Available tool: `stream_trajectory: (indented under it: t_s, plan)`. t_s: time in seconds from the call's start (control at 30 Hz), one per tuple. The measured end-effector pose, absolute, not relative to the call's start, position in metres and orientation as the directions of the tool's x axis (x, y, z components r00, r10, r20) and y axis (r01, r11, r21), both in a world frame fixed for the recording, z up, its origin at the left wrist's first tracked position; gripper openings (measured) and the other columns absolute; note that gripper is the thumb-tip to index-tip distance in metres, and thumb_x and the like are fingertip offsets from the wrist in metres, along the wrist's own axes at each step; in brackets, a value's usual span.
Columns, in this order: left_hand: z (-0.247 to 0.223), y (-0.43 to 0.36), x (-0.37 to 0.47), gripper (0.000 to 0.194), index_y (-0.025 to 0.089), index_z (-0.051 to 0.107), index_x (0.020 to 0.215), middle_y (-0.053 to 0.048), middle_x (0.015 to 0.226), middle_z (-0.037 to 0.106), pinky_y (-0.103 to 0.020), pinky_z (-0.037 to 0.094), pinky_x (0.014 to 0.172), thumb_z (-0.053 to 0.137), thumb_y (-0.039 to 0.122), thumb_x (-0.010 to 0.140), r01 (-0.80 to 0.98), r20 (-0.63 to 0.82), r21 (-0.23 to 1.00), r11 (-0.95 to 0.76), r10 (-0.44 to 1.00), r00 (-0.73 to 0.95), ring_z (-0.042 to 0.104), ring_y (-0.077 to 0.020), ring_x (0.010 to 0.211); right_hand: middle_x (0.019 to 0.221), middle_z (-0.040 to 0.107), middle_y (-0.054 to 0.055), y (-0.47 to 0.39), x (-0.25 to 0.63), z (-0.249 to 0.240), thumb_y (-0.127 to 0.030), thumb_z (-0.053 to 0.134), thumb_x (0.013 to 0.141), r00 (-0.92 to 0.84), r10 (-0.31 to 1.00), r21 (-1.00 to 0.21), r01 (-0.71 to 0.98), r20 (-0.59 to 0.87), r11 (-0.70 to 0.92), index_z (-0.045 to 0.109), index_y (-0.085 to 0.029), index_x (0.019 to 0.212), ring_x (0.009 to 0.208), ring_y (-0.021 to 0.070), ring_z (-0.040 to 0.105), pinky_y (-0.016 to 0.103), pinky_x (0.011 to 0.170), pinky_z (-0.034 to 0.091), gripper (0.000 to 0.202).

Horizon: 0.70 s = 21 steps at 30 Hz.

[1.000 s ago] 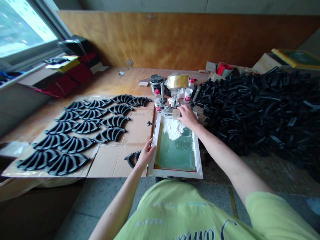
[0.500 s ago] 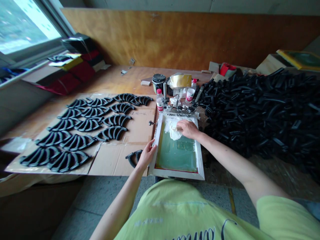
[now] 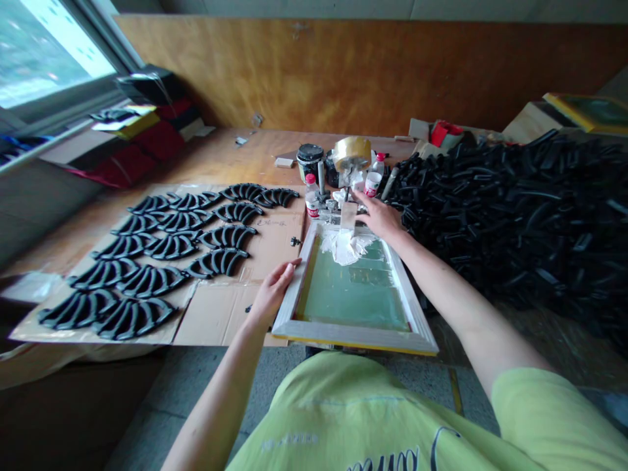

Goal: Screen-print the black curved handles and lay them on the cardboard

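A screen-printing frame [image 3: 288, 304] with green mesh lies before me, its near end raised off the table. My left hand [image 3: 275, 286] grips its left rail, fingers at the edge. White ink [image 3: 346, 248] is smeared across the mesh's far end, and a pale squeegee [image 3: 348, 216] stands up in it, leaning toward the hinge clamp. My right hand [image 3: 384, 218] is just right of the squeegee with fingers spread; whether a fingertip touches it I cannot tell. Left of the frame, a dark curved part [image 3: 248, 308] is mostly hidden behind my left hand and wrist.
Rows of black ribbed curved parts [image 3: 171, 245] lie on cardboard [image 3: 216, 311] to the left. A large heap of black parts [image 3: 510, 216] fills the right. Behind the frame stand a red-capped bottle [image 3: 313, 196], a paint tub [image 3: 310, 161], a paper cup [image 3: 373, 184] and a tape roll [image 3: 352, 153].
The frame's near end has risen. My right hand has let go of the squeegee, now upright at the far end, and moved up and right. My left hand has shifted slightly left with the rail.
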<state>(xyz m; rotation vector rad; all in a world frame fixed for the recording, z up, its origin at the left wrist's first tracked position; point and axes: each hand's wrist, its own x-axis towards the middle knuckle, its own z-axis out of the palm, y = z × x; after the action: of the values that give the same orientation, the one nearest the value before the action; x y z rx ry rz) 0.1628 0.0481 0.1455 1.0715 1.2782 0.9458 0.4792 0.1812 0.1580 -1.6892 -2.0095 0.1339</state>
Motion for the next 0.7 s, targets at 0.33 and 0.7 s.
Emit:
stream_trajectory:
  t_s: [0.33,0.7]
  plan:
    - [0.205,0.104,0.207,0.046,0.021,0.060,0.109,-0.006,0.095,0.069,-0.021,0.051,0.059,0.052,0.059,0.085,-0.306,-0.019,0.952,0.015,1.000,-0.010,0.066,-0.0139,0.079,0.092,0.068,0.008,0.115,0.518,0.065,-0.034,0.055,0.089,0.128,0.981,-0.581,0.813,0.144,-0.021,0.060,-0.016,0.112,0.085,0.0204,0.062,0.033,0.079,0.047,0.030]
    - [0.096,0.002,0.224,0.040,0.018,0.059,0.101,-0.010,0.098,0.071,-0.029,0.055,0.064,0.055,0.054,0.086,-0.283,-0.621,0.703,0.653,0.757,0.203,0.071,-0.0214,0.084,0.095,0.066,0.006,0.032,0.401,0.096,-0.033,0.053,0.094,-0.555,0.793,-0.350,0.712,0.252,0.609,0.069,-0.024,0.101,0.099,0.0213,0.055,0.035,0.094,0.041,0.020]
